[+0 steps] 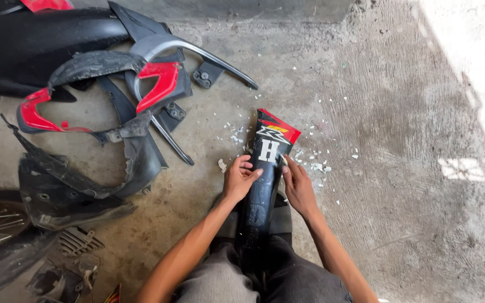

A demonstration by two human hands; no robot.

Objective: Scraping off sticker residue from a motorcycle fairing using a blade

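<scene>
Hands clamped on a black fairing panel (262, 185) propped between my knees on the concrete floor (399, 168): my left hand (238, 178) and right hand (297, 188) pinch its edges. White flakes (316, 166) surround it; loose bodywork pieces (102, 112) crowd the floor's far left corner.

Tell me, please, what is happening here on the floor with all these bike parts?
A person sits on the concrete floor with a long black fairing panel resting on their lap, its red tip pointing away. The left hand and right hand grip its two edges beside the white decal. Small white flakes lie scattered around the tip. To the left sits a pile of other black and red body panels.
</scene>
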